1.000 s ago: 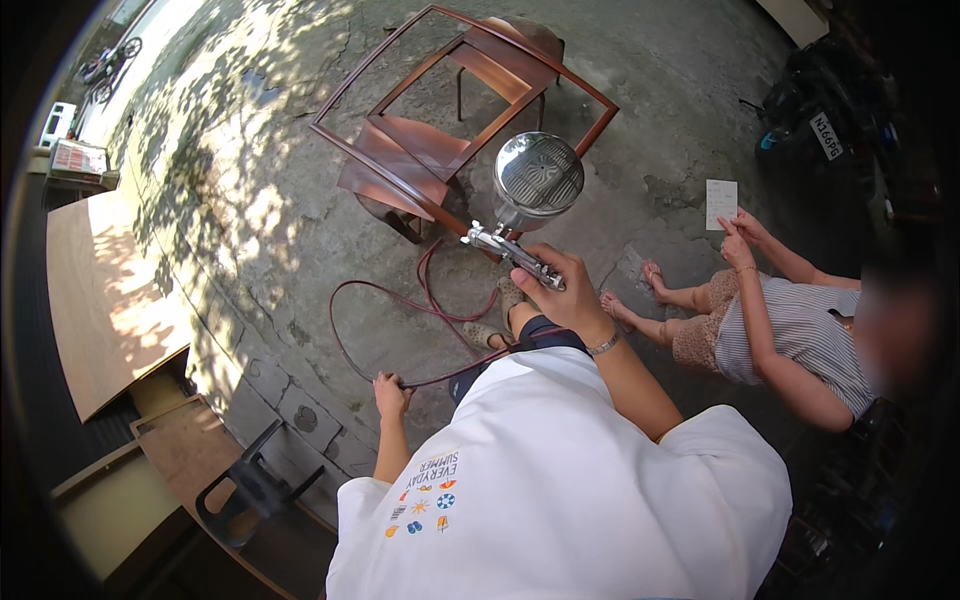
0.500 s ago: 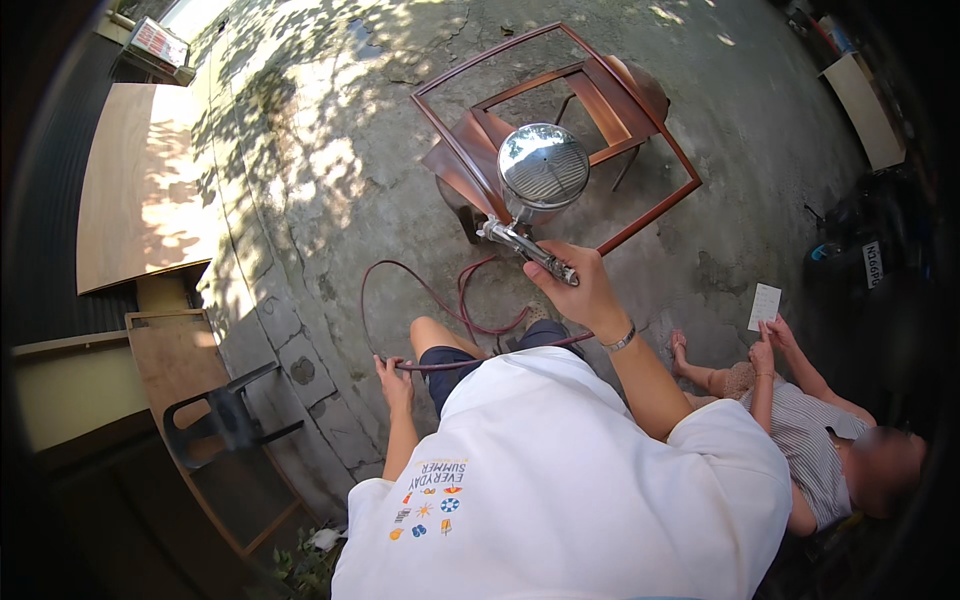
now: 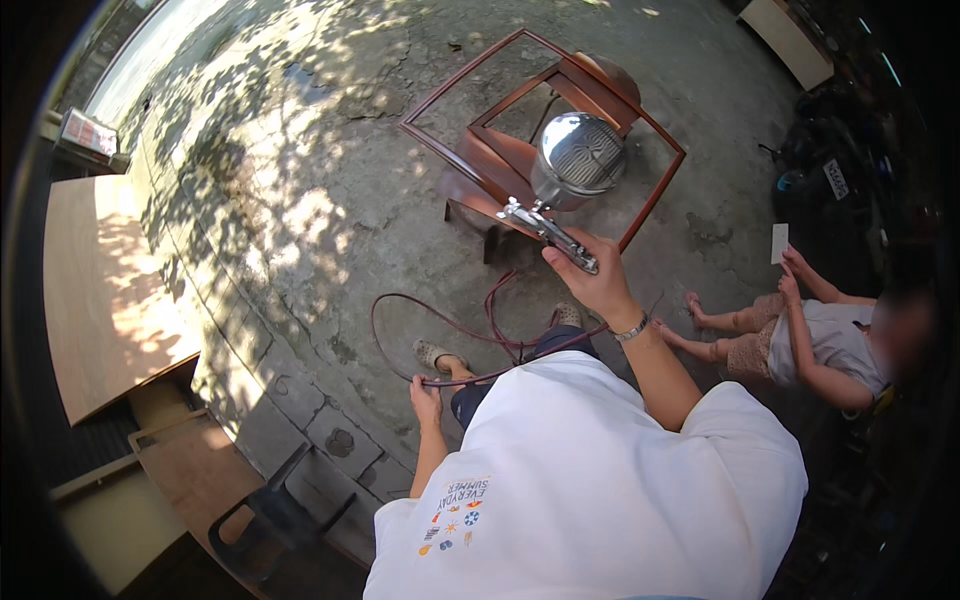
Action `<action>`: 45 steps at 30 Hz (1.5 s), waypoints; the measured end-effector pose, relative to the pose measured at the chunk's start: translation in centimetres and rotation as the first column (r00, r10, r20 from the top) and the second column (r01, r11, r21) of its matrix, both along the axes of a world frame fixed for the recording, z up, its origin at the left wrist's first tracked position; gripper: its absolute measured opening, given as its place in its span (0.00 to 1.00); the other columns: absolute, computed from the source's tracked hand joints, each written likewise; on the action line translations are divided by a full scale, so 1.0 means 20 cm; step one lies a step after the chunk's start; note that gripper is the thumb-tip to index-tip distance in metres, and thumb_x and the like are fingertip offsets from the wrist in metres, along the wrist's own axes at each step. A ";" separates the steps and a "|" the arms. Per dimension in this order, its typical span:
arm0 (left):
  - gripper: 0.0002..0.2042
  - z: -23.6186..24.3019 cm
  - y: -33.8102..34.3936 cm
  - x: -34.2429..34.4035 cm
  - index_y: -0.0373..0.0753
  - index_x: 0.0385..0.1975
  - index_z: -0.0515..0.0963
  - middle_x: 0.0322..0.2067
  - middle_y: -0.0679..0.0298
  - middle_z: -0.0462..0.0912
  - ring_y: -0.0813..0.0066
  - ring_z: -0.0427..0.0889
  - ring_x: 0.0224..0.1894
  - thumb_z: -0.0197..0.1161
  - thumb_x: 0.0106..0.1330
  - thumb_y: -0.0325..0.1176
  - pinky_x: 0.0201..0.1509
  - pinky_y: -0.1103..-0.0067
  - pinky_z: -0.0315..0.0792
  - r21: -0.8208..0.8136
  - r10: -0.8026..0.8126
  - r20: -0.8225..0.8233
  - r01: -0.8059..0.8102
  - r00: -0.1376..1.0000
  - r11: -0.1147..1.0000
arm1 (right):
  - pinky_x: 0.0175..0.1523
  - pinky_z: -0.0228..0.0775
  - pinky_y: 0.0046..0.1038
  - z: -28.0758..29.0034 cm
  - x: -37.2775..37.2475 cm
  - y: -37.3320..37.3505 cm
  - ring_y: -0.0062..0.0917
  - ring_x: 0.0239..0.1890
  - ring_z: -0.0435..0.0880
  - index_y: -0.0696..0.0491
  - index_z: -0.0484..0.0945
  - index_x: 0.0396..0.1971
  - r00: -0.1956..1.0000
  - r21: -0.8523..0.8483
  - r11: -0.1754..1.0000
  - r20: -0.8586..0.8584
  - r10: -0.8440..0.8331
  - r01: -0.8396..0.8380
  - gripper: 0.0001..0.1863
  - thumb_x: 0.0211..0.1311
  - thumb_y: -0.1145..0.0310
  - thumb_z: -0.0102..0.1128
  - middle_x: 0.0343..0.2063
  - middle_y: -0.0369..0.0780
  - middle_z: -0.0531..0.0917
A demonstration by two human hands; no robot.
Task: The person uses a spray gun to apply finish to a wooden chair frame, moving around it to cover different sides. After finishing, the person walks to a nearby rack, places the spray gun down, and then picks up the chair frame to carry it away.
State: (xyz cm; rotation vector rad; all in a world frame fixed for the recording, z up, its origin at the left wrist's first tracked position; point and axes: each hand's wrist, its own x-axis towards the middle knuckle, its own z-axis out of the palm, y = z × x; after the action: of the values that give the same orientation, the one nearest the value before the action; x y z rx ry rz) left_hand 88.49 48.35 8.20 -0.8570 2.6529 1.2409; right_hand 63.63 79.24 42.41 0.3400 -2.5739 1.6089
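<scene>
My right hand (image 3: 597, 280) is wrapped round the handle of a silver spray gun (image 3: 545, 232). The gun carries a shiny round metal cup (image 3: 580, 165), which hides part of the wooden pieces behind it. In my left hand (image 3: 427, 402), lower and to the left, is a dark red hose (image 3: 480, 379); the hose loops over the ground between my hands. A reddish-brown wooden frame (image 3: 462, 80) lies ahead of the gun, propped above the ground, with smaller brown wooden pieces (image 3: 497, 165) inside its outline.
A seated person (image 3: 815, 340) at the right holds a white paper card (image 3: 779, 243). Behind them stands a dark motorcycle (image 3: 835, 170). Leaning at the left are a plywood board (image 3: 100, 290) and a framed panel (image 3: 190, 465), with a dark plastic chair (image 3: 270, 520) beside it.
My view has turned and shifted. The spray gun has moved right across the wooden frame, still in my right hand. My left foot now shows beside the hose.
</scene>
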 end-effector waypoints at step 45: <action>0.20 -0.23 -2.74 -3.27 0.38 0.28 0.70 0.26 0.65 0.77 0.76 0.73 0.29 0.49 0.79 0.46 0.35 0.75 0.70 0.278 -0.116 -0.188 0.166 0.975 0.946 | 0.27 0.61 0.25 0.08 -2.23 -2.15 0.16 0.21 0.70 0.60 0.78 0.29 0.579 -0.184 0.626 -0.252 -0.775 0.758 0.15 0.70 0.62 0.62 0.17 0.33 0.74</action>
State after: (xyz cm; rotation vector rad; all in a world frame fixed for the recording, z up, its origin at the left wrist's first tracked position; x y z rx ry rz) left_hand 23.18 -6.49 3.63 -0.5271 2.5033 1.6786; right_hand 19.02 36.27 43.92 -0.4655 -1.9585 1.1514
